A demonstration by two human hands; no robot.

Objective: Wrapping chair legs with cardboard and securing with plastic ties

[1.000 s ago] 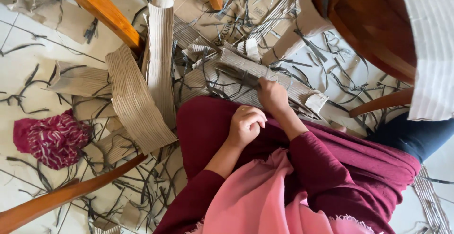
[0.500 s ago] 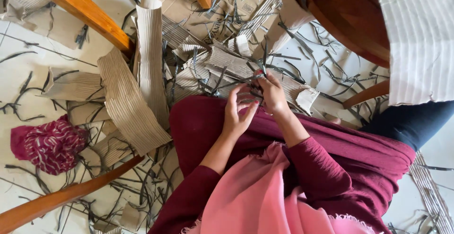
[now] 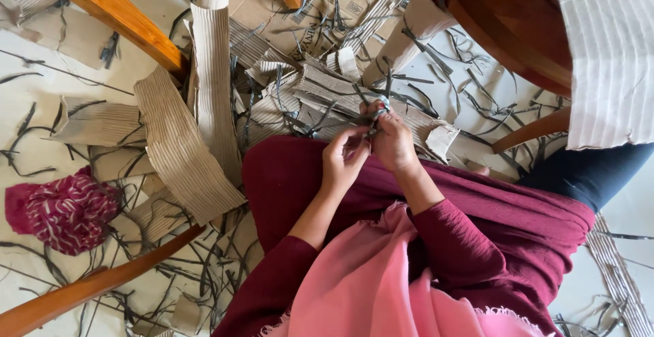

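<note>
Right now both hands meet above the lap, just over the knee. The right hand (image 3: 394, 139) has its fingers clenched on a small metal tool (image 3: 379, 109), seemingly scissors, though most of it is hidden. The left hand (image 3: 345, 160) pinches a thin dark strip (image 3: 362, 136) against the tool, fingertips very near the metal. That closeness is the main hazard: if the strip slips or is pulled crooked, a fingertip could be nipped. The strip is narrow and looks limp, so it may well twist or tear unevenly. On the floor (image 3: 41, 82), corrugated cardboard pieces (image 3: 184, 150) and loose dark offcuts (image 3: 204, 269) lie thick around the wooden chair legs (image 3: 116, 17); a dropped strip would probably be lost among them.
</note>
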